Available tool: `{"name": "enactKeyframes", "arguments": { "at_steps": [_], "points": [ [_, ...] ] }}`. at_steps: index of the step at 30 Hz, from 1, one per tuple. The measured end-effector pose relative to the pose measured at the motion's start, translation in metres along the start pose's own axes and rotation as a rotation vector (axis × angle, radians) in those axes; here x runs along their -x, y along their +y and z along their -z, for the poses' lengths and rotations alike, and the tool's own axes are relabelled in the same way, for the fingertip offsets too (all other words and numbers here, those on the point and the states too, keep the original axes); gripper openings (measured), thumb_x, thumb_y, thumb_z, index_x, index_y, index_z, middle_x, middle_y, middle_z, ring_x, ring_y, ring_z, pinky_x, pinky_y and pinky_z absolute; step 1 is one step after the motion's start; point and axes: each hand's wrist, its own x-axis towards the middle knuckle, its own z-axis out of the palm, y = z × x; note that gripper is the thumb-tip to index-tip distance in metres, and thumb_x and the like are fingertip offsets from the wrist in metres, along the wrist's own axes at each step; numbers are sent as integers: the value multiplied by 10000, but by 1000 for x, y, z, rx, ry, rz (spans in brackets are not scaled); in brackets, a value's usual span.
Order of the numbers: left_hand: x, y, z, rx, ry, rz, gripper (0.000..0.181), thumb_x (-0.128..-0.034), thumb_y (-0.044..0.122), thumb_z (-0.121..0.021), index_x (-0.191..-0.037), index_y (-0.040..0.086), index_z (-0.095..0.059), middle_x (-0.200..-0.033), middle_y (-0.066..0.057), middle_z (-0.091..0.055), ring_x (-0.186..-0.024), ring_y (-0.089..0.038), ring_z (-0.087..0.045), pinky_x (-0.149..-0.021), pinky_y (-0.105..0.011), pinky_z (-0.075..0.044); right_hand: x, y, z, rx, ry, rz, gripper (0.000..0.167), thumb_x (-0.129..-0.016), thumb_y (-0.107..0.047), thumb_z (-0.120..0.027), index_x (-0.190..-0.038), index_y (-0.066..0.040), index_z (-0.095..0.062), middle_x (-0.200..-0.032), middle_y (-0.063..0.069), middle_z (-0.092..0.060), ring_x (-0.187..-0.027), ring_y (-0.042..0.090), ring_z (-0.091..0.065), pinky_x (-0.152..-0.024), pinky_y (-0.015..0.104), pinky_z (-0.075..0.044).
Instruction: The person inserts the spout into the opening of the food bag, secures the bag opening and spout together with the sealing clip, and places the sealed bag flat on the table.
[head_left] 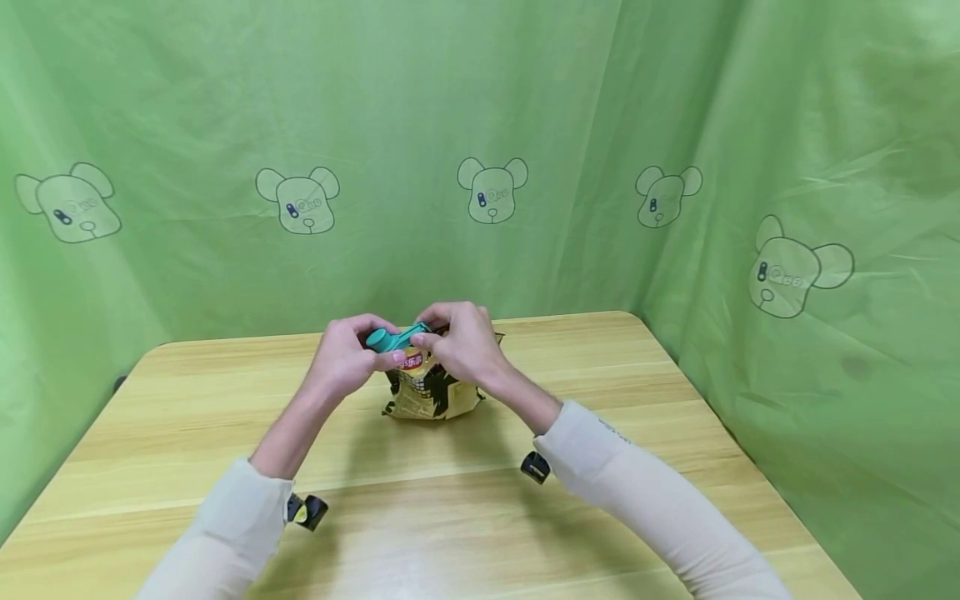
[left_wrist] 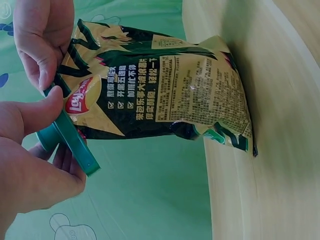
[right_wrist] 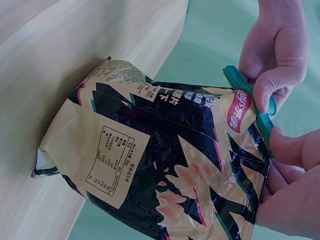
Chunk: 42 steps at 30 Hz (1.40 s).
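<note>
A gold and black Lay's chip bag stands upright on the table. Across its top edge lies a teal bag clip with a round cap at one end. My left hand holds the capped end between thumb and fingers; the left wrist view shows the clip sticking out past the bag's side. At the clip's other end my right hand pinches it against the bag top, thumb in front. In the right wrist view, the right fingers are partly hidden behind the bag.
The wooden table reaches back to a green curtain printed with bear heads, which also closes off both sides. Black camera mounts hang below both sleeves, over the tabletop.
</note>
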Motion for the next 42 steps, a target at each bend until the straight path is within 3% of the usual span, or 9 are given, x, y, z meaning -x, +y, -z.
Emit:
{"name": "enactKeyframes", "arguments": {
  "at_steps": [8,19,35,39,42],
  "points": [
    [-2,-4,0,-50,-6,-50,284,-816,120,-853,-1076,92,-743,-1058,-138,-722,-907,-243,-632,-755,-304,-540,1,0,-2,19,16,5,103,-877,-106,-796,-973,-77,-774,-882,48,-768,-665,148,-672,-553,267,-555],
    [-4,-4,1,-64,-9,-38,301,-808,127,-859,-1080,90,-734,-1067,-140,-720,-936,-259,-644,-781,-315,-542,1,0,-3,28,32,17,87,-882,-91,-784,-964,-69,-768,-864,48,-765,-671,142,-674,-569,266,-559],
    [-6,-2,0,-75,5,-26,301,-793,121,-864,-1062,93,-731,-1051,-134,-724,-933,-263,-656,-800,-336,-562,2,1,-15,75,147,89,38,-872,-33,-760,-898,-59,-755,-784,29,-747,-657,132,-647,-608,250,-534],
    [-6,-2,0,-76,8,-22,293,-791,116,-866,-1051,92,-733,-1037,-130,-725,-922,-259,-654,-798,-336,-561,3,0,-18,120,163,100,54,-866,-20,-760,-893,-64,-745,-794,30,-735,-717,163,-635,-685,294,-537],
    [-7,-2,-1,-71,8,-22,287,-792,113,-865,-1047,91,-734,-1025,-127,-724,-910,-253,-651,-782,-324,-556,3,0,-19,190,176,133,73,-859,-4,-758,-899,-61,-733,-826,40,-735,-777,196,-617,-827,355,-519]
  ]
}}
